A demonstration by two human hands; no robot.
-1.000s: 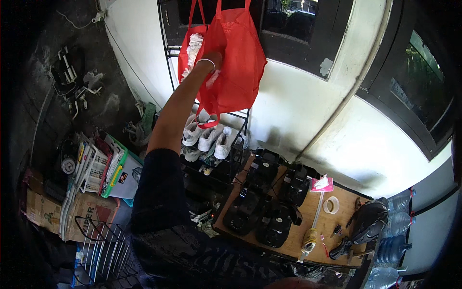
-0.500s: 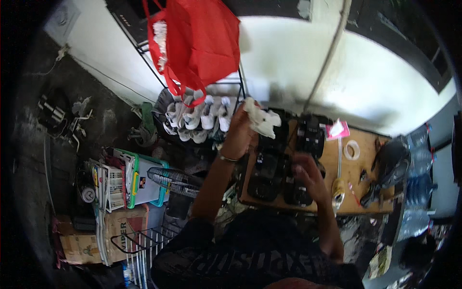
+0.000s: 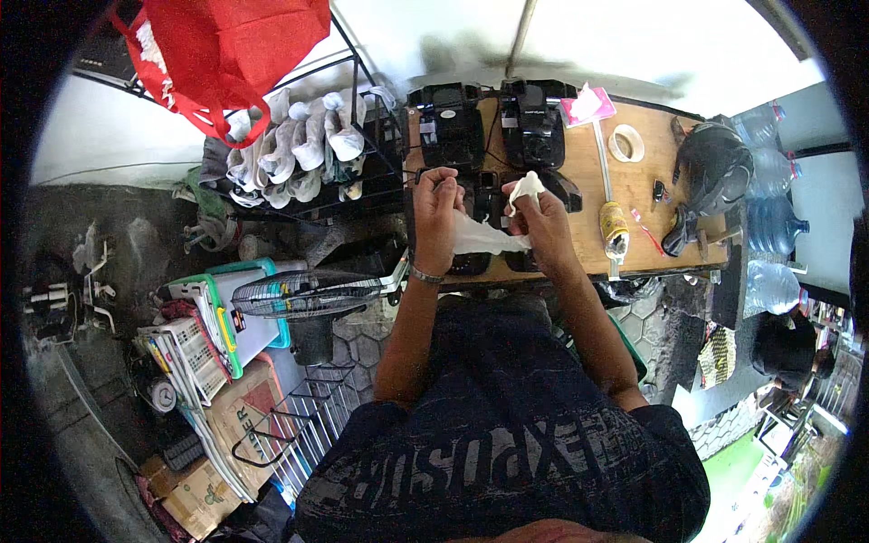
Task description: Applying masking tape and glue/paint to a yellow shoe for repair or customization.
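Observation:
A thin white sheet (image 3: 482,238) is stretched in front of me between my hands; whether it is paper or cloth I cannot tell. My left hand (image 3: 437,217) is closed on one end of it. My right hand (image 3: 547,233) pinches the other end, and a crumpled tip sticks up above its fingers. Both hands are over the near edge of a wooden table (image 3: 665,240). Beneath and beyond them stand several black machines (image 3: 453,131), the nearer ones partly covered by my hands and the sheet.
Left of the table, a rack holds several whitish shoes (image 3: 308,140), with a red bag (image 3: 262,50) above. A fan (image 3: 308,294) stands near my left arm. On the table's right lie a tape roll (image 3: 625,143), a yellow-labelled bottle (image 3: 614,231) and a black backpack (image 3: 715,163).
My left hand has come down and nearer with the white sheet, which was bunched up in it. My right hand, empty before, has taken hold of the sheet. The view has shifted.

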